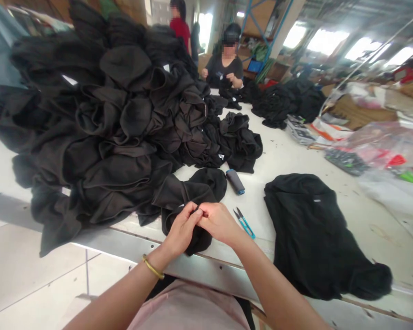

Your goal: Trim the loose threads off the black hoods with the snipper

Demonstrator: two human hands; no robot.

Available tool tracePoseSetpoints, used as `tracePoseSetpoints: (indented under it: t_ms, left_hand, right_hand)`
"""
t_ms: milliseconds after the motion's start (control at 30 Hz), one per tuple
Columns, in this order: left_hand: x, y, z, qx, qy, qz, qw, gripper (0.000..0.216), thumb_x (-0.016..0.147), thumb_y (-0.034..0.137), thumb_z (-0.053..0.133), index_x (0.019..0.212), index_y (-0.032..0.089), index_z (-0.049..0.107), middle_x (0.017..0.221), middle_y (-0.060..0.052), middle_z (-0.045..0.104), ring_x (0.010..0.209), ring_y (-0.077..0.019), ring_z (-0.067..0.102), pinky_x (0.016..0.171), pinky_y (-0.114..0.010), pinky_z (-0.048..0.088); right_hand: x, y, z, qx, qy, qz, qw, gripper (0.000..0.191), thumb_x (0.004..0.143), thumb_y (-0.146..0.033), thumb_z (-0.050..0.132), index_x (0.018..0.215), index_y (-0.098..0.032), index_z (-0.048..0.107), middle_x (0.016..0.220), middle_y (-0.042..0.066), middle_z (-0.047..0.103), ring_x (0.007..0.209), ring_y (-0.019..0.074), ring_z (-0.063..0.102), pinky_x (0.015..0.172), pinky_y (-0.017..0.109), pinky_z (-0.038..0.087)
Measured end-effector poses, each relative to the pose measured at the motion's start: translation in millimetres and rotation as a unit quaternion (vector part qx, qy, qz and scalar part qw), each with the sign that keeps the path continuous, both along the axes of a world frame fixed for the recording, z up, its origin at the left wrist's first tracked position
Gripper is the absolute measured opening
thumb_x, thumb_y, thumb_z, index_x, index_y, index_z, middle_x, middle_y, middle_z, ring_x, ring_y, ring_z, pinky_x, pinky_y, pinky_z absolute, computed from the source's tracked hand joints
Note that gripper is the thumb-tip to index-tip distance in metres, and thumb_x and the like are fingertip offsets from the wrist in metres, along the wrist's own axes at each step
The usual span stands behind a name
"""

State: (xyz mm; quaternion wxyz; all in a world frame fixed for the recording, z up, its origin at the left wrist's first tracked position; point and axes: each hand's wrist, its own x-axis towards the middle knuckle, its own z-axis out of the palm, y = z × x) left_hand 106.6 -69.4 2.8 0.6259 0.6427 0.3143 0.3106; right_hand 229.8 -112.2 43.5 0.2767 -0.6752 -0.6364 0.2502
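My left hand and my right hand meet at the table's front edge, fingertips pinched together on a black garment that lies in front of me. Both hands are closed on its cloth. A gold bangle circles my left wrist. Small blue-handled thread snips lie on the table just right of my right hand. A grey thread spool lies on its side behind the garment.
A tall heap of black garments fills the left of the white table. One black garment lies spread at the right. Across the table a seated person handles black cloth; another stands behind. Plastic bags and packets crowd the right.
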Motion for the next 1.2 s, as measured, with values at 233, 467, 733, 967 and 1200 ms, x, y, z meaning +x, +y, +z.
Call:
tracePoseSetpoints:
  t_ms: [233, 467, 733, 967, 1200]
  left_hand:
    - [9.9, 1.0, -8.4, -0.143, -0.086, 0.091, 0.982, 0.025, 0.080, 0.038, 0.051, 0.067, 0.017, 0.048, 0.068, 0.002, 0.046, 0.069, -0.0118, 0.044, 0.067, -0.022, 0.036]
    - [-0.7, 17.3, -0.6, -0.309, -0.163, 0.052, 0.936, 0.025, 0.070, 0.036, 0.064, 0.081, 0.015, 0.057, 0.069, 0.002, 0.056, 0.063, -0.0097, 0.051, 0.064, -0.021, 0.041]
    - [-21.6, 28.9, 17.3, -0.299, -0.075, -0.164, 0.937, 0.022, 0.071, 0.033, 0.065, 0.070, 0.014, 0.052, 0.060, 0.002, 0.054, 0.052, -0.0064, 0.045, 0.049, -0.017, 0.032]
    - [-6.5, 26.1, 17.6, -0.120, 0.138, -0.201, 0.962, 0.022, 0.073, 0.036, 0.058, 0.068, 0.016, 0.050, 0.054, 0.007, 0.041, 0.048, -0.0066, 0.031, 0.045, -0.020, 0.021]
    - [15.3, 25.7, 13.7, -0.082, 0.043, -0.027, 0.995, 0.020, 0.073, 0.034, 0.056, 0.067, 0.016, 0.051, 0.062, 0.005, 0.044, 0.062, -0.0102, 0.040, 0.061, -0.022, 0.032]
  right_hand:
    - [-10.8, 0.7, -11.1, 0.033, 0.057, -0.092, 0.994, 0.019, 0.071, -0.021, 0.058, 0.054, -0.017, 0.050, 0.045, -0.007, 0.042, 0.044, 0.0067, 0.037, 0.047, 0.020, 0.027]
    - [8.7, -23.2, -16.2, 0.018, 0.151, -0.053, 0.987, 0.018, 0.081, -0.029, 0.051, 0.069, -0.017, 0.058, 0.057, -0.004, 0.049, 0.054, 0.0088, 0.042, 0.050, 0.020, 0.032]
    - [48.0, -19.8, -26.2, -0.062, 0.213, -0.070, 0.973, 0.018, 0.072, -0.031, 0.060, 0.065, -0.014, 0.062, 0.054, -0.003, 0.051, 0.050, 0.0083, 0.041, 0.048, 0.021, 0.031]
    - [45.3, -4.6, 3.8, 0.041, 0.117, -0.036, 0.992, 0.014, 0.075, -0.024, 0.060, 0.065, -0.015, 0.063, 0.057, -0.002, 0.054, 0.055, 0.0094, 0.047, 0.051, 0.021, 0.035]
    - [18.8, -35.7, 1.8, 0.125, 0.070, 0.072, 0.987, 0.014, 0.081, -0.019, 0.055, 0.075, -0.016, 0.067, 0.063, 0.000, 0.059, 0.060, 0.0101, 0.051, 0.059, 0.022, 0.039]
